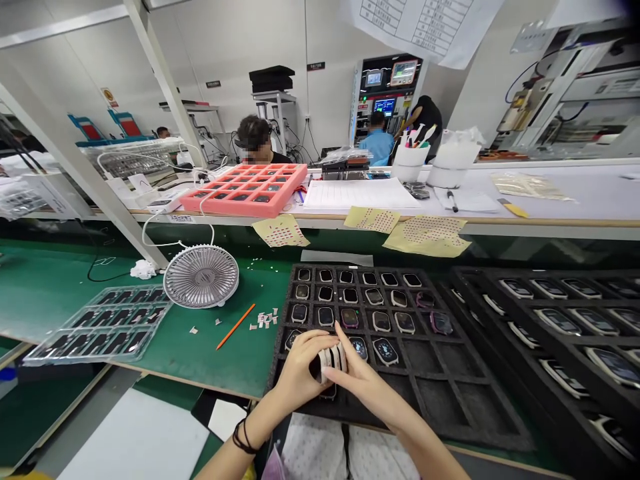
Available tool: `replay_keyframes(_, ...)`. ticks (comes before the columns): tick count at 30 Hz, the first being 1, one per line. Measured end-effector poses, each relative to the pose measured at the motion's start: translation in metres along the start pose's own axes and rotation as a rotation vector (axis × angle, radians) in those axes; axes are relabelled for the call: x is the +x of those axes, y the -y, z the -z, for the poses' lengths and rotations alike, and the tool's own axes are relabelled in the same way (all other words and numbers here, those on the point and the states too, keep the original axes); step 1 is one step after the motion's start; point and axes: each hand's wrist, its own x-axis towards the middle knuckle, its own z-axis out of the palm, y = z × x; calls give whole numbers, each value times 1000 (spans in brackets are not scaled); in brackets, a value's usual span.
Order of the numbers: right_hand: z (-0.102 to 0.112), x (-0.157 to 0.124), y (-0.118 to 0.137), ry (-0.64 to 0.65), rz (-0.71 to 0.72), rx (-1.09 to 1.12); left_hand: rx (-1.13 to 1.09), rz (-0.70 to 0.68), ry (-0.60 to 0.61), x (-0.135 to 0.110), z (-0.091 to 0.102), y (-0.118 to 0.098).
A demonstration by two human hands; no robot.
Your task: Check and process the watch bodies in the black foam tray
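Between my two hands is a small stack of smartwatch bodies (333, 360), standing side by side on edge. My left hand (303, 363) wraps around the stack from the left. From the right, my right hand (356, 373) presses it with thumb and fingers. Both hands are just over the front of a black foam tray (440, 393). Smartwatches without straps sit in its back rows, among them a watch with a lit dial (385, 351) and a purple-cased one (441, 323). My hands hide some of the front-left compartments.
More foam trays of watches (560, 320) lie at right. Left are a fan (201, 276), an orange stick (236, 327), small pale pieces (265, 319) and a clear tray of black parts (100, 327). A shelf behind bears a pink foam tray (245, 208). People sit and stand farther back.
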Motion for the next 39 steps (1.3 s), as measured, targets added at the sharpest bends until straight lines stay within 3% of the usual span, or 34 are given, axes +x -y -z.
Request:
replay_keyframes(4, 8, 2, 11, 96, -47, 155, -89, 38, 25, 3, 7, -9)
replay_keyframes(8, 17, 7, 13, 201, -100, 150, -140, 43, 78, 3, 7, -17)
replay_keyframes(14, 16, 8, -2, 106, -59, 131, -91, 42, 159, 0, 4, -20)
replay_keyframes(18, 18, 10, -9, 11, -29, 184, -14, 58, 179, -3, 13, -18)
replay_keyframes(21, 28, 8, -10, -72, -35, 299, -81, 307, 51, -6, 24, -13)
replay_keyframes(25, 42, 0, -10, -220, 8, 351, -517, 789, -59, -10, 39, -5)
replay_keyframes(29, 49, -8, -13, -283, 21, 343, -905, 977, -115, -12, 46, -1)
replay_keyframes(32, 51, -11, -15, -303, 38, 301, -944, 966, -155, -14, 46, 4)
replay_keyframes(34, 52, -13, -16, -315, 52, 278, -825, 903, -137, -15, 48, 11)
replay_keyframes(36, 54, -16, -16, -333, 54, 269, -553, 784, -71, -16, 54, 19)
replay_keyframes(39, 58, -19, -17, -360, 40, 281, 19, 502, 81, -14, 69, 33)
